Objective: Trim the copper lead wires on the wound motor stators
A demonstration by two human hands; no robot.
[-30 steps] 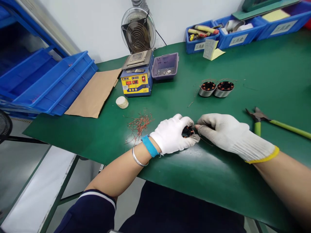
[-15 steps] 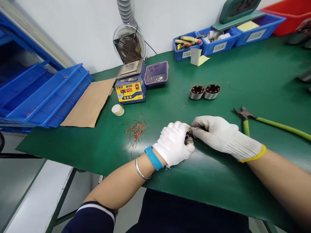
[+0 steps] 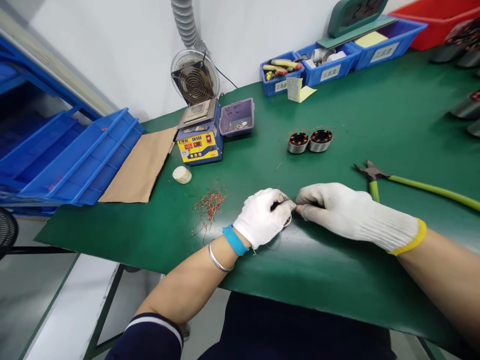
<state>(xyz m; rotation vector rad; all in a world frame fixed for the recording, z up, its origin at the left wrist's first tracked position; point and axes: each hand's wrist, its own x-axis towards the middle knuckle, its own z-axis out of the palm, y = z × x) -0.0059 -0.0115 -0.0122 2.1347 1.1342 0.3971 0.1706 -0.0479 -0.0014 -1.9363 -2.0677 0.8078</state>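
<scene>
My left hand (image 3: 261,217), in a white glove, is closed around a motor stator (image 3: 288,220); only a bit of its pale rim shows below the fingers. Thumb and forefinger of my right hand (image 3: 332,207), also gloved, are pinched together right beside the left fingertips. Whatever lies in that pinch is too small to make out. Two more stators (image 3: 309,142) with copper windings stand side by side farther back. A tangle of copper wire clippings (image 3: 211,204) lies left of my left hand. Green-handled cutting pliers (image 3: 375,173) rest beyond my right hand.
A blue and yellow CM 558 unit (image 3: 199,145) stands at the back, beside a purple tray (image 3: 237,131) and a round white block (image 3: 182,174). Cardboard (image 3: 138,165) and blue bins (image 3: 86,160) are left. Blue tool boxes (image 3: 330,74) line the wall; more stators (image 3: 467,106) stand right.
My right hand has drawn slightly right, and its fingertips now meet the left ones at a narrower pinch. The left hand has turned, hiding more of the stator. The camera view has shifted slightly.
</scene>
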